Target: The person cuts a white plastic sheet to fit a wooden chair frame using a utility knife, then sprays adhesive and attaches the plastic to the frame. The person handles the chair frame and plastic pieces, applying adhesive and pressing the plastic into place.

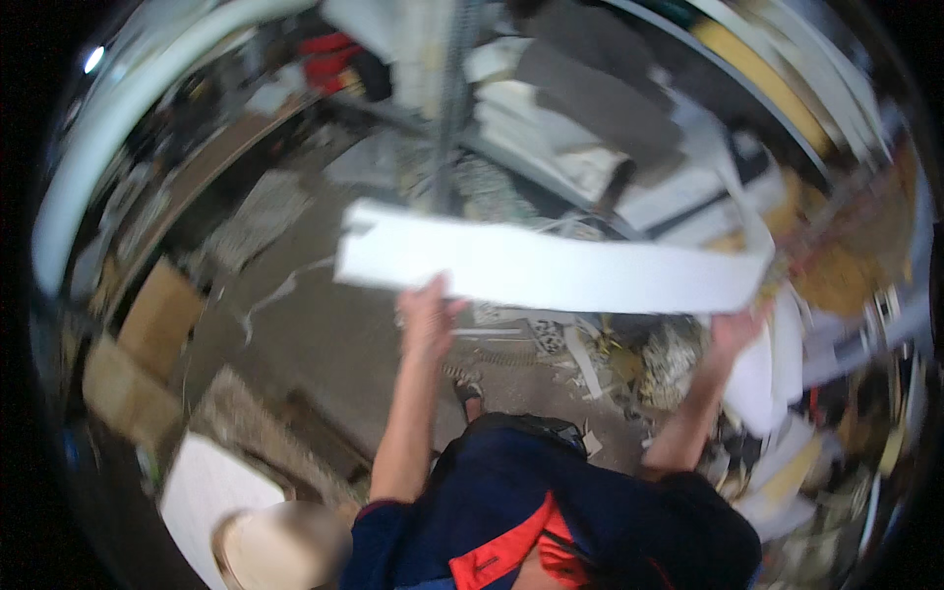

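A long white strip of sheet material (551, 265) stretches level in front of me; whether it is paper, foam or something else I cannot tell. My left hand (430, 313) grips its lower edge near the left end. Further right, my right hand (739, 329) holds the lower edge close to where the strip curls back on itself. Most of the fingers of both hands are hidden behind the strip or blurred. Both arms reach forward, and the strip is held up above the floor.
Metal shelving with an upright post (447, 108) stands ahead, with white stacks and dark grey sheets (600, 88) on it. Heaped scraps (674, 364) lie at the right. Cardboard pieces (162, 315) are on the left, above a white board (211, 492). Grey floor (344, 364) shows between.
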A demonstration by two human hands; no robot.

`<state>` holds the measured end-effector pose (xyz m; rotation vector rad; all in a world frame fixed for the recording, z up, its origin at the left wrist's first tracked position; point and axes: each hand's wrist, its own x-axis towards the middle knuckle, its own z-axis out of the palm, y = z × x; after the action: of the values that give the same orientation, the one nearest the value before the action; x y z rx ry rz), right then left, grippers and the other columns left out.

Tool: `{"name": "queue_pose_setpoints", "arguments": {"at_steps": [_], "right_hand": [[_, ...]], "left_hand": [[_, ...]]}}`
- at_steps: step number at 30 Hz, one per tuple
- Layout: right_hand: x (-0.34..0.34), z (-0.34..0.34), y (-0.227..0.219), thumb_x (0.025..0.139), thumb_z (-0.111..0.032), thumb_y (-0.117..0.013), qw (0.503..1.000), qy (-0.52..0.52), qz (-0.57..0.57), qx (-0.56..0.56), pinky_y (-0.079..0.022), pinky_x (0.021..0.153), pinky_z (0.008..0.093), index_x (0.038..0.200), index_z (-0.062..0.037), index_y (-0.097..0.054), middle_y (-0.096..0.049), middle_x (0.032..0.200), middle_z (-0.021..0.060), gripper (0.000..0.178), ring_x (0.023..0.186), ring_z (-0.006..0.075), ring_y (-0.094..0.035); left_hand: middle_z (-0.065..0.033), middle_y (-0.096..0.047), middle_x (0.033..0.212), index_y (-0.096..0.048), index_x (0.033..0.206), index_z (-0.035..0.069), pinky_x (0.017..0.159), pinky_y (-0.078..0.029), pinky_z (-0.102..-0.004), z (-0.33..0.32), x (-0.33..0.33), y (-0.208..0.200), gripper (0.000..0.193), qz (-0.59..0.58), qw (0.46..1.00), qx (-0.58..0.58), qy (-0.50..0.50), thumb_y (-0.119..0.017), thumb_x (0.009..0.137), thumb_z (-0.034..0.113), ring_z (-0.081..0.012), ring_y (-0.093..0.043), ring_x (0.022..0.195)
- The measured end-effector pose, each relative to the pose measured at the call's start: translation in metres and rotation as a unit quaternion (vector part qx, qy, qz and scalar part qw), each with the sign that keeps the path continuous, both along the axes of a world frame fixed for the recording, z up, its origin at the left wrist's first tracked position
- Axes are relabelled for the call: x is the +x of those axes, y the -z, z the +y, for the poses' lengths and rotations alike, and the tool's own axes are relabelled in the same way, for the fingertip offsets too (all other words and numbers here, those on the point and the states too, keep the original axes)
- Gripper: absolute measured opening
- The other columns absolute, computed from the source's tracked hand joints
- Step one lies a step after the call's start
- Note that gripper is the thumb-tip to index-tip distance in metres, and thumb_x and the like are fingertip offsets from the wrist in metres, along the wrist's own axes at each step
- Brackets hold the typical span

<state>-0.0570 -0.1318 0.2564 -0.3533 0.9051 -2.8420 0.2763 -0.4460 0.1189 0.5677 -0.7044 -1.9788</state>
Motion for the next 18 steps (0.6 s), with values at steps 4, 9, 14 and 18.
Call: {"name": "queue_pose_setpoints", "arguments": {"at_steps": [4,9,14,18], "right_hand": [[-0.023,-0.041,-0.029,0.102,-0.056,-0.045,0.993,0.071,0.089,0.030,-0.042,0.113,0.0504,0.147,-0.0008,-0.042,-0.053,0.144,0.0179,0.072,0.132,0.0362,-0.051],[-0.013,-0.121,-0.061,0.089,-0.011,-0.073,0.988,-0.056,0.105,0.095,-0.058,0.090,0.0416,0.125,0.0003,-0.059,-0.067,0.122,0.0177,0.041,0.104,0.0284,-0.068],[0.099,-0.145,0.014,0.089,-0.016,-0.074,0.734,-0.138,0.413,0.521,-0.056,0.072,0.0338,0.105,-0.0024,-0.073,-0.073,0.092,0.0081,0.021,0.080,0.0159,-0.069],[0.164,-0.167,0.086,0.074,0.002,-0.056,0.448,-0.347,0.640,0.519,-0.052,0.084,0.0443,0.110,-0.0053,-0.072,-0.070,0.096,0.0187,0.041,0.092,0.0342,-0.067]], "left_hand": [[-0.0170,-0.051,0.141,-0.040,0.145,0.001,0.095,-0.054,-0.0509,-0.027,0.069,0.120,0.049,-0.082,0.992,0.085,-0.047,-0.053,0.098,0.002,-0.0328,-0.056,0.126],[-0.0136,-0.053,0.140,-0.043,0.145,0.007,0.083,-0.051,-0.0574,-0.046,0.149,0.311,0.057,-0.353,0.909,0.215,-0.051,-0.063,0.092,0.012,-0.0330,-0.057,0.120],[-0.0207,-0.046,0.152,-0.043,0.144,-0.010,0.109,-0.044,-0.0439,-0.034,0.117,0.204,0.095,-0.586,0.804,0.059,-0.086,-0.075,0.084,0.056,-0.0291,-0.046,0.139],[-0.0315,-0.046,0.147,-0.027,0.156,-0.001,0.117,-0.027,-0.0573,-0.047,0.060,0.064,0.111,-0.100,0.972,0.052,0.207,-0.029,0.088,0.087,-0.0441,-0.043,0.139]]}}
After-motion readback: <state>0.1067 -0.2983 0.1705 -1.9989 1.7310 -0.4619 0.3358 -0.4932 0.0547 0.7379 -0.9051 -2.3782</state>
